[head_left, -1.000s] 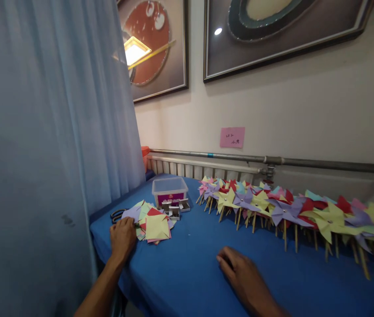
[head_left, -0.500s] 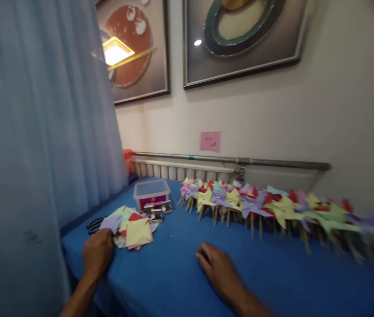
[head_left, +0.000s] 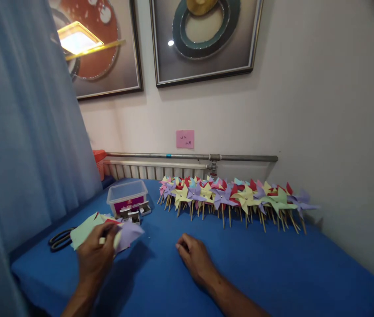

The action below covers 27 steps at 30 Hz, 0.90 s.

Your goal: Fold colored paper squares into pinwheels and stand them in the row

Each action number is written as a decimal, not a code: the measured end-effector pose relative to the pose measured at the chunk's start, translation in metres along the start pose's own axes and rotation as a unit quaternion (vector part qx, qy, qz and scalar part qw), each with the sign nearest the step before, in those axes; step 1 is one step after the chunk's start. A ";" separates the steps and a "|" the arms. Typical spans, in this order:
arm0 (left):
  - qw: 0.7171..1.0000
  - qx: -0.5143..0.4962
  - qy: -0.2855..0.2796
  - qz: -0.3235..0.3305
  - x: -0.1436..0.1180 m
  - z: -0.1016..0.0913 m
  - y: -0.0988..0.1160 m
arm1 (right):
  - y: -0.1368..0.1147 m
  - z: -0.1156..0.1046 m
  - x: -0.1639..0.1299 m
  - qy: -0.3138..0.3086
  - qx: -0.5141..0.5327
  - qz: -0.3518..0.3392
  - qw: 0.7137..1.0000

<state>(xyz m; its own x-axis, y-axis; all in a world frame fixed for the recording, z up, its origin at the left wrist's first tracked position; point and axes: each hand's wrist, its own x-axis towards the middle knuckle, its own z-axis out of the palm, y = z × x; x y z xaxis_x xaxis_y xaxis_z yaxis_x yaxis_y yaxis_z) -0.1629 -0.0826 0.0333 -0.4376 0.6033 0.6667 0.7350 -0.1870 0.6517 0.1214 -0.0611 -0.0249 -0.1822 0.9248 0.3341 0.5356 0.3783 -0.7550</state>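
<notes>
Both hands are low over the blue bench (head_left: 240,264): the left hand (head_left: 94,255) pinches a few sheets off the paper stack (head_left: 84,229) (lilac and pale green on top), while the right hand (head_left: 195,259) lies flat and empty. Peeling one sheet cleanly probably needs a thumb slide. Scissors (head_left: 60,240), a plastic box (head_left: 127,196) and pinwheels (head_left: 233,198) lie beyond.

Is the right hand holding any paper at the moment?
No, the right hand lies flat and empty on the blue table, while the left hand grips the paper squares.
</notes>
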 end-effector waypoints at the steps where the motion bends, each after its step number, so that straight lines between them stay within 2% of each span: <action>1: 0.996 -0.059 -0.054 -0.045 -0.004 0.015 0.011 | 0.004 0.000 0.003 0.016 0.036 0.020 0.999; 3: 0.963 -0.173 -0.178 -0.104 -0.011 0.048 0.031 | 0.015 -0.002 0.010 0.050 0.126 0.069 0.988; 6: 0.896 -0.290 -0.288 -0.173 -0.017 0.096 0.057 | 0.029 -0.010 0.020 0.108 0.272 0.138 0.946; 9: 0.807 -0.383 -0.361 -0.268 -0.022 0.135 0.078 | 0.032 -0.020 0.022 0.134 0.396 0.181 0.890; 11: 0.746 -0.426 -0.406 -0.311 -0.027 0.154 0.085 | 0.029 -0.025 0.020 0.118 0.469 0.186 0.856; 14: 0.690 -0.459 -0.453 -0.330 -0.035 0.173 0.084 | 0.021 -0.029 0.017 0.083 0.543 0.185 0.815; 17: 0.676 -0.460 -0.464 -0.340 -0.041 0.183 0.071 | 0.019 -0.029 0.017 0.085 0.570 0.187 0.796; 22: 0.668 -0.453 -0.469 -0.358 -0.042 0.185 0.057 | 0.026 -0.027 0.019 0.119 0.574 0.206 0.784; 27: 0.707 -0.419 -0.453 -0.346 -0.043 0.185 0.060 | 0.028 -0.027 0.020 0.143 0.563 0.223 0.783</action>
<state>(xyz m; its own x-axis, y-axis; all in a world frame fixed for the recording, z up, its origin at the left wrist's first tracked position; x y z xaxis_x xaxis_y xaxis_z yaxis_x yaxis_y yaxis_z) -0.0042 0.0233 -0.0235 0.2468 0.9532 -0.1747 -0.2236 0.2315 0.9468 0.1545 -0.0334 -0.0240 0.0951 0.9891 -0.1127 -0.6016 -0.0331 -0.7981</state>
